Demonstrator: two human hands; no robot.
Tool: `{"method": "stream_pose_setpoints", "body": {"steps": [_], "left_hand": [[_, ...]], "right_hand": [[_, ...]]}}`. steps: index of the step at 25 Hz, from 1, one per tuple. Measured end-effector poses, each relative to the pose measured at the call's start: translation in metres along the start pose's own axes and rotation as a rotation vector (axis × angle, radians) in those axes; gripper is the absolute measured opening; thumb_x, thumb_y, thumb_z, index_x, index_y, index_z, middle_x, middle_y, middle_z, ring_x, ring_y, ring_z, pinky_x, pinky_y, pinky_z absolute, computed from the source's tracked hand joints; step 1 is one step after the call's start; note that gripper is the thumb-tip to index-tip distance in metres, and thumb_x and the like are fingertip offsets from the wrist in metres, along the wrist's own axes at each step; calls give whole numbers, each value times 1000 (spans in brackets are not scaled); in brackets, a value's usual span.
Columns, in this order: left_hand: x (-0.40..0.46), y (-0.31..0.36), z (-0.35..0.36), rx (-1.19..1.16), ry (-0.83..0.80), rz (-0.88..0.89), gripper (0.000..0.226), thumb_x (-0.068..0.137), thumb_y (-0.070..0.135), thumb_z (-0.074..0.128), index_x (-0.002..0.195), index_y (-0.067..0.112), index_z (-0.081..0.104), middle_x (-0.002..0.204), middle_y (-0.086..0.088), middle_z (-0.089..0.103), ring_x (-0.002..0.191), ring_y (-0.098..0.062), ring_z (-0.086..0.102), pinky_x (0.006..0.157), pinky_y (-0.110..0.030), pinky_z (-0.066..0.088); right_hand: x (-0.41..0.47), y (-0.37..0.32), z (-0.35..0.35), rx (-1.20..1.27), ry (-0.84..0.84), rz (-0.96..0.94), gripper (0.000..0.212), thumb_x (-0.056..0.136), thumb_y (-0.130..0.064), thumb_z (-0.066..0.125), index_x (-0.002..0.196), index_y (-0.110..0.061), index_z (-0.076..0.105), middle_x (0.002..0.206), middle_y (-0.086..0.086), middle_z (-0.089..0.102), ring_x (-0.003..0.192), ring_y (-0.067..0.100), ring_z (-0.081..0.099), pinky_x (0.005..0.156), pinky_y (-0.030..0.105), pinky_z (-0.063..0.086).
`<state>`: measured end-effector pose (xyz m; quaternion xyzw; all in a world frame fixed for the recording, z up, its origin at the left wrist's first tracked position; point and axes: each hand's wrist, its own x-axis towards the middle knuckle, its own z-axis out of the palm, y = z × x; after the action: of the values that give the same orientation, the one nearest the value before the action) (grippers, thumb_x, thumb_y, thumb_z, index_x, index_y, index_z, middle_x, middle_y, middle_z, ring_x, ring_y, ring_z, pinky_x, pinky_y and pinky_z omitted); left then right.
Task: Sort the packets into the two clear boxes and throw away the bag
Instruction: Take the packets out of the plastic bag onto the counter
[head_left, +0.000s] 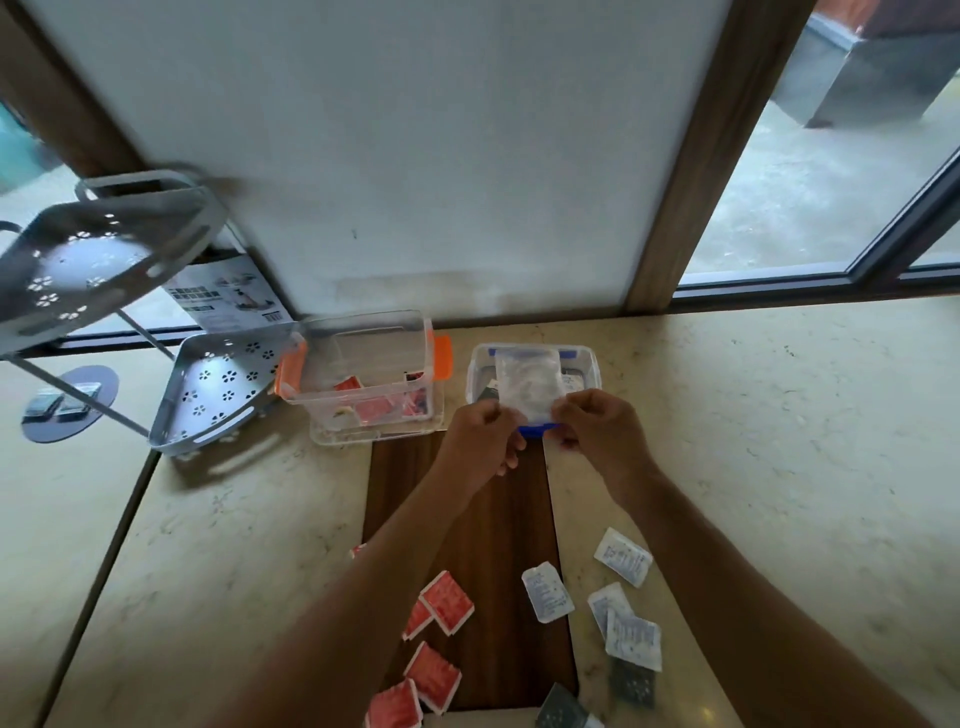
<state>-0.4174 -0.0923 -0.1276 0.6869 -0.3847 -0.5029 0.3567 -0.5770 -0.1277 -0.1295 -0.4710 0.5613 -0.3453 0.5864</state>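
Both hands hold a clear plastic bag (529, 384) with a blue zip strip over the blue-clipped clear box (587, 364). My left hand (480, 434) pinches its lower left corner and my right hand (597, 421) its lower right corner. To the left stands the orange-clipped clear box (426, 343) with red packets (371, 408) inside. Several more red packets (447, 603) lie loose on the dark wooden strip near me. White packets (546, 591) and dark grey packets (631, 683) lie to their right on the marble top.
A grey two-tier corner rack (208, 395) stands at the left beside a printed card (228, 299). A round dark socket plate (67, 402) sits at the far left. A white wall panel and window frames rise behind the boxes.
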Motion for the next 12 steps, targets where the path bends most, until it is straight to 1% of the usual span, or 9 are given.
{"method": "stream_pose_setpoints", "body": {"steps": [2,4,6,7,8,9,12], "left_hand": [[-26,0,-6,-62,5,5,18,101,21,56,106,7,65,91,-17,72,69,-22,67,64,-33,58],[-50,-8,-11,-194,-48,-38,33,94,26,61,118,4,64,107,-21,71,88,-28,70,78,-43,59],[-70,-25,-11,-320,-115,-87,49,85,35,64,126,7,61,119,-16,69,106,-30,69,85,-44,58],[-81,-34,-9,-328,-112,-92,48,87,36,65,126,8,62,121,-15,69,109,-30,69,85,-43,58],[-92,-43,-5,-306,-92,-86,41,92,34,64,123,6,64,119,-15,70,107,-29,70,83,-41,59],[-101,-51,0,-270,-67,-74,32,96,28,64,117,4,67,113,-15,72,100,-27,72,80,-39,60],[-134,-72,26,-208,-29,-74,11,97,13,63,100,6,71,91,-8,74,76,-14,74,66,-27,61]], "right_hand": [[-22,-2,2,-26,-18,-38,4,92,-9,67,95,-8,67,84,8,72,67,13,71,63,25,58],[-44,4,2,-35,-45,-25,5,91,-3,67,95,-4,66,81,10,71,67,17,69,63,26,57],[-69,17,-2,-49,-90,-8,8,91,-2,65,99,0,66,83,13,70,70,20,69,65,27,57],[-83,26,-4,-67,-116,-4,9,91,-2,65,100,0,66,85,14,70,72,22,69,66,29,58],[-97,35,-9,-92,-134,6,10,91,-2,65,101,0,67,86,15,71,72,23,69,68,31,58],[-112,45,-14,-120,-135,15,10,92,-3,65,101,-1,68,86,16,71,71,23,69,68,32,58],[-156,82,-34,-137,-84,57,8,93,-10,66,99,-6,71,85,14,74,66,19,69,68,33,58]]}}
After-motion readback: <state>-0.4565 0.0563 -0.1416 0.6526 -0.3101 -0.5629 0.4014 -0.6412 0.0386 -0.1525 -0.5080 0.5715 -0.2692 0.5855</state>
